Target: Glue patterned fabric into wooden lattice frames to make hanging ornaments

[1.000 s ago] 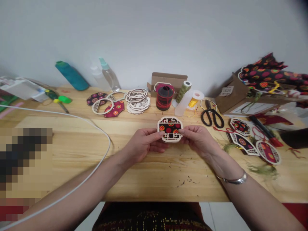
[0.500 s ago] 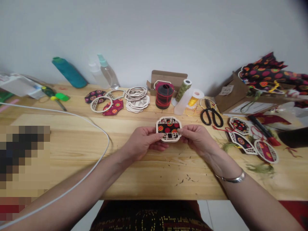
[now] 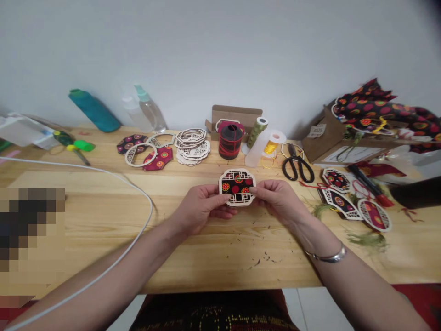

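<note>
Between my two hands is a fretwork wooden frame (image 3: 237, 172) with dark flower-patterned fabric showing through its middle. My left hand (image 3: 208, 204) pinches its left edge, thumb on the front and fingers beneath. At the right edge, my right hand (image 3: 275, 195) grips it between thumb and fingers. The piece is held over the wooden table (image 3: 193, 257), its face tilted up toward me. Its back is hidden. Just beyond it stand a spool of red and black cord (image 3: 230, 142) and a whitish bottle (image 3: 257, 149).
Behind lie stacked wooden frames (image 3: 193, 147), fabric shapes (image 3: 158, 158), a yellow thread spool (image 3: 274, 143) and black-handled scissors (image 3: 296, 168). To the right are finished-looking ornaments (image 3: 374, 214) and a cardboard box (image 3: 320, 133) of fabric. A white cable (image 3: 149, 202) crosses my left forearm.
The whole view has shifted slightly, so things sit a little further left and mostly lower. Both hands keep the same hold on the fabric-backed frame.
</note>
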`<state>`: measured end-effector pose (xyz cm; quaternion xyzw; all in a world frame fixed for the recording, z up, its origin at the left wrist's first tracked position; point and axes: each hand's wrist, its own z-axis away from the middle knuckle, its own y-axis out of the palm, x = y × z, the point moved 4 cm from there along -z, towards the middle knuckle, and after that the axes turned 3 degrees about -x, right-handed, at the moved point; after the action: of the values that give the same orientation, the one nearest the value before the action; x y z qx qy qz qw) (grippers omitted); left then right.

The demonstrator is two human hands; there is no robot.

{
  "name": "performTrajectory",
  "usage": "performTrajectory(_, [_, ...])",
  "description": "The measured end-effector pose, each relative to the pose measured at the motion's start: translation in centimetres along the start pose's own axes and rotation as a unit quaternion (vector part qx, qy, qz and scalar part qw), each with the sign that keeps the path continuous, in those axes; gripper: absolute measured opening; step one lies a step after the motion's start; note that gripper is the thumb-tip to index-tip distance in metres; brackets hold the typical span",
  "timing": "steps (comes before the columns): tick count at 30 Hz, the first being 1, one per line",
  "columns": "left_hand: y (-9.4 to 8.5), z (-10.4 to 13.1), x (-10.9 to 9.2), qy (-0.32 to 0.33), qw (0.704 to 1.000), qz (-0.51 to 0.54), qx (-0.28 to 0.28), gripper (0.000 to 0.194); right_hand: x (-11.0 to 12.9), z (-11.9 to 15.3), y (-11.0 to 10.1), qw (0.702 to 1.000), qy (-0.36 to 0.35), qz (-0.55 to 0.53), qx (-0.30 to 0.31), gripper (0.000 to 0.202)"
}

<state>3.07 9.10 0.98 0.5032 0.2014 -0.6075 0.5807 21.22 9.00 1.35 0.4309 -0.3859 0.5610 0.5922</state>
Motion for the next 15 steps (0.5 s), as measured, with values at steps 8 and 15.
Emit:
performTrajectory(8, [0.0, 0.7, -1.3, 0.088, 0.992, -0.091, -0.023, 0.024, 0.0, -0.1, -0.1, 0.999, -0.016, -0.012, 0.028, 0.021])
performTrajectory(15, [0.1, 0.9, -1.6, 0.147, 0.977, -0.150, -0.026, 0.021, 0.2, -0.1, -0.2, 0.998, -0.033, -0.022, 0.056, 0.023])
